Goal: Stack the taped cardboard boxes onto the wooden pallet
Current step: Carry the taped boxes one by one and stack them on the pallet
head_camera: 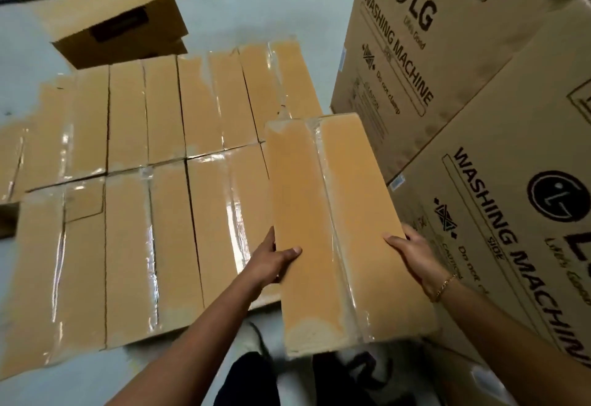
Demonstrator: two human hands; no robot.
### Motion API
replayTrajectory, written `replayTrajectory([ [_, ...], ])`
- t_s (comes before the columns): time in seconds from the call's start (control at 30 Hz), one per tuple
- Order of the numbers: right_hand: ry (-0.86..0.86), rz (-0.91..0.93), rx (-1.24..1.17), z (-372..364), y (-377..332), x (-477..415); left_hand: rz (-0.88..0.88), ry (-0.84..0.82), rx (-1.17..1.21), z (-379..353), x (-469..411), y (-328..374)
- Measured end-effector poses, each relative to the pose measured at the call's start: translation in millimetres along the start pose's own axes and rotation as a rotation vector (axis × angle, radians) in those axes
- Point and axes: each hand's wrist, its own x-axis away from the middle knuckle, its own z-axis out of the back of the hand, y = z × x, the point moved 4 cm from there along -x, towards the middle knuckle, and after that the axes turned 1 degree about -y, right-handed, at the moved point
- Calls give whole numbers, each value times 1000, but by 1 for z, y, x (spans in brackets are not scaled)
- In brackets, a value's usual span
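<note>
I carry a long taped cardboard box [335, 229] in front of me, tilted away, above the right end of the stack. My left hand [271, 258] grips its left side, thumb on top. My right hand [412, 255] grips its right side, thumb on the top edge. Below and to the left, several taped boxes [134, 181] lie side by side in two rows, forming a flat layer. The wooden pallet under them is hidden.
Two large washing machine cartons [447, 53] stand close on the right. A separate brown box [118, 21] sits on the pale floor [243, 12] at the back left. My legs and shoes show at the bottom.
</note>
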Motion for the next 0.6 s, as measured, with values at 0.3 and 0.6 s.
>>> replayTrajectory([
  [0.3,-84,27,39,9,-8,-88,4,103,90,-12,-59,6],
  [0.6,-121,24,63,-2,-3,-143,-6,144,126,-10,-94,4],
])
